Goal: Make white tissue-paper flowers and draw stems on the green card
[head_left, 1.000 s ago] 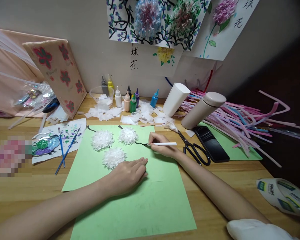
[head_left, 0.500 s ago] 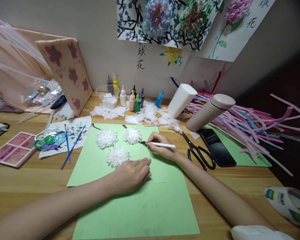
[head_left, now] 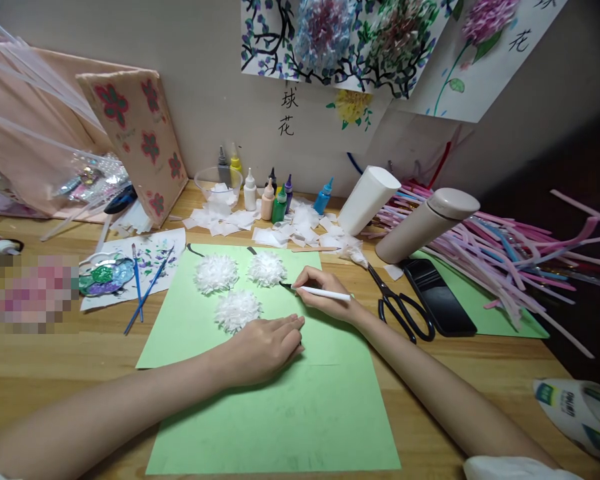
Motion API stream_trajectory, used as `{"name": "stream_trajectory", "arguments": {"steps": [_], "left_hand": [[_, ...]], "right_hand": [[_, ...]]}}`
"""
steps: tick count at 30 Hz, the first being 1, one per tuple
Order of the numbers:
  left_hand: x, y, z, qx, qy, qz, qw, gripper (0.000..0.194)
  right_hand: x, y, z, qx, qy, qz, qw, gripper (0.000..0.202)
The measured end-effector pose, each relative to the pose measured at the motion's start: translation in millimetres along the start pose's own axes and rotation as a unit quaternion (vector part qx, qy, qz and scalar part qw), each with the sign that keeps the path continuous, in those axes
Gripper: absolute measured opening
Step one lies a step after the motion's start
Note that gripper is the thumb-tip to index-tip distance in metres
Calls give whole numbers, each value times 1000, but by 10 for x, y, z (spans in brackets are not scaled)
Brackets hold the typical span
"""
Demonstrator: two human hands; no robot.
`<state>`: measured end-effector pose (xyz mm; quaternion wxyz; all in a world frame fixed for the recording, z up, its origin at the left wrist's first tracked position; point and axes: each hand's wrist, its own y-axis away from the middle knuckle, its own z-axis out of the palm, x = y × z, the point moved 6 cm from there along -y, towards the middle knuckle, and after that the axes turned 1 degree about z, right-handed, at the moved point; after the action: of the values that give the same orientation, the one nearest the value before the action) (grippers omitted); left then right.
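Observation:
My right hand [head_left: 325, 293] pinches a white marker [head_left: 330, 294], whose dark tip touches the green paper [head_left: 275, 427] just right of a white ruffled paper flower [head_left: 267, 269]. My left hand [head_left: 273, 347] rests palm down on the sheet with its fingers stretched out. A small dark bit shows by its fingertips, too hidden to name. Against that hand's upper edge lies a second white paper flower [head_left: 237, 311], and a third white paper flower [head_left: 216, 273] lies at the upper left. Short black strokes mark the sheet above the two upper flowers.
Black scissors [head_left: 405, 310] and a phone [head_left: 440, 297] lie right of the sheet. Behind it are white paper scraps [head_left: 285, 227], several paint bottles [head_left: 279, 205] and a tumbler [head_left: 425, 223]. Two blue paintbrushes [head_left: 150, 290] and a paint palette [head_left: 107, 275] are at left.
The whole view has shifted slightly. Both hands keep nearly the same place on the sheet, and the marker tip stays beside the upper right flower.

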<state>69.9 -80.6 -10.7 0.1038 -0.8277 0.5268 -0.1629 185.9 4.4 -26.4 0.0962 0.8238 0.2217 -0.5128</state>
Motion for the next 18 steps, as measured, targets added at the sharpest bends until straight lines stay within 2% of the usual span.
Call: {"name": "stream_trajectory", "arguments": {"steps": [18], "left_hand": [[-9,17,20,-6,-2,-3,1000,21]], "right_hand": [[37,0,-21,-1,1,23,1000,7]]}}
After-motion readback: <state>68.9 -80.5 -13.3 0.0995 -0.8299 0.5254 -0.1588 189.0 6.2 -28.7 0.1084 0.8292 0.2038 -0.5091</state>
